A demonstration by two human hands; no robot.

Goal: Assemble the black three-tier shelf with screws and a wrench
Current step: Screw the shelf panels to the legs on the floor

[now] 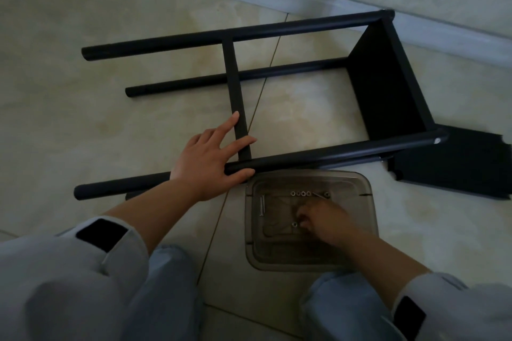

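The black shelf frame [277, 86] lies on its side on the tiled floor [83, 105], its four round legs running left to right; one panel [388, 86] is already fixed at the right end and a second [235, 97] stands edge-on between the legs partway along. A third loose black panel [457, 163] lies flat on the floor just beyond the frame's right end, so by my reckoning roughly two tiers are seated and one is left, with fastening not yet finished. The left hand [210, 158] rests on the near leg with straight, spread fingers touching the middle panel. Just in front sits a clear plastic tray [368, 230] holding a row of small metal nuts [302, 193] and long screws [262, 205]. The right hand [321, 220] reaches into it, fingers curled toward a single nut [294, 224]; whether it pinches anything I cannot tell. No wrench is identifiable.
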